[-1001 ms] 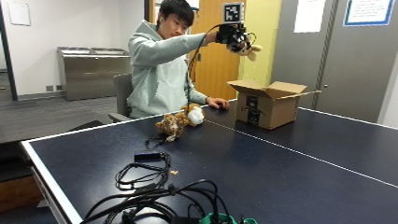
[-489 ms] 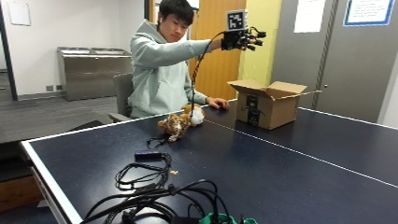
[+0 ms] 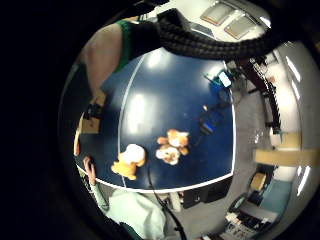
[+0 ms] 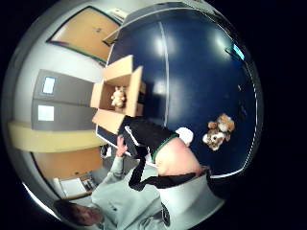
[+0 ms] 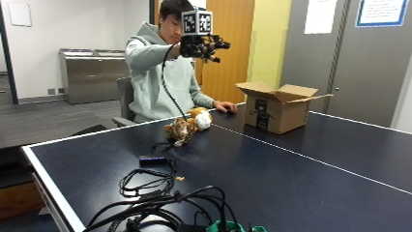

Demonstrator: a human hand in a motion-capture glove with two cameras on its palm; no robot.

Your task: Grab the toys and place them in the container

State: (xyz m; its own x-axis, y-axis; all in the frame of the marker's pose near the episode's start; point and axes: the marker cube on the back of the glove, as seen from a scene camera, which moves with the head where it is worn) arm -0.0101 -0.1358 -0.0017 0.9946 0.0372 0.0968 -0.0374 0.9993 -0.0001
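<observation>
While the person sits at the far edge of the dark blue table [image 5: 309,164], the gloved right hand [image 5: 201,47] is raised well above the tabletop, roughly at head height, btwn the toys and the cardboard box [image 5: 278,107]. Fingers are spread and released, holding nothing. The bare left hand [image 5: 226,107] rests flat on the table just beside the box, near the far edge.

The box stands upright w/ flaps open, close to the far edge of the table. Thumb-side palm view looks down into it: one small plush toy [image 4: 117,97] already lies inside on the box floor.

Two more toys remain on the table near the far edge, in front of the person: a brown-and-white striped plush [image 5: 181,131] and an orange-and-white plush [image 5: 201,118], touching or nearly so in the outside view; from the little-finger-side palm view they sit slightly apart. Can't tell exactly what animals they are.

Near edge of the table: a tangle of black cables [image 5: 161,203], a small black box-shaped device [image 5: 153,160] at the end of one lead, and something green [image 5: 235,226] right at the near edge, mostly cut off.

A white centre line [image 5: 302,157] runs across the tabletop, passing btwn the toys and the box.
</observation>
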